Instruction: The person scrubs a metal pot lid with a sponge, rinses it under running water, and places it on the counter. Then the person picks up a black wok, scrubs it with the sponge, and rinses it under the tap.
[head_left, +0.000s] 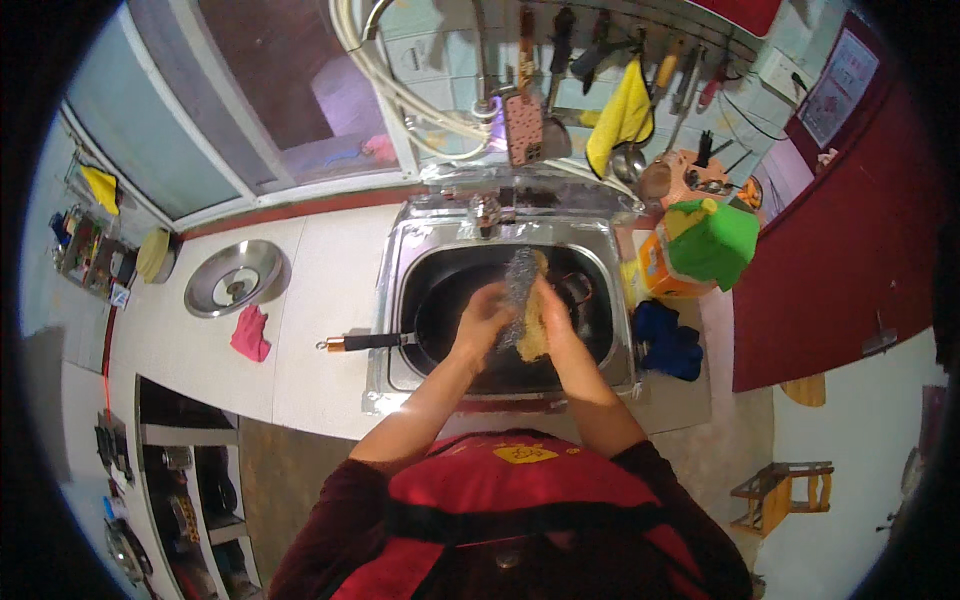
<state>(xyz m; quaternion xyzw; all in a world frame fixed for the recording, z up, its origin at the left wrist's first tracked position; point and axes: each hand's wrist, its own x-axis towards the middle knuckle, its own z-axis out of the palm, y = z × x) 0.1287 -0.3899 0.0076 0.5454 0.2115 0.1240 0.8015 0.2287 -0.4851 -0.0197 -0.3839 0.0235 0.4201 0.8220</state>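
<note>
Over the sink, my left hand (484, 319) and my right hand (553, 311) face each other with two limp pieces between them. The grey mesh scrubbing cloth (520, 276) lies against the fingers of my left hand, which are blurred. Against the palm of my right hand is a tan cloth or sponge (533, 337). Below both hands, a dark frying pan or wok (442, 315) rests in the stainless steel sink (394, 300). Its black handle (371, 342) reaches over the left rim. The pan's floor is partly hidden by my hands.
A faucet (486, 210) stands behind the sink. On the left counter are a steel basin (259, 259) and a pink cloth (250, 334). To the right lie an orange package (671, 266) under a green cover (716, 244) and a dark blue cloth (667, 341). Utensils hang behind.
</note>
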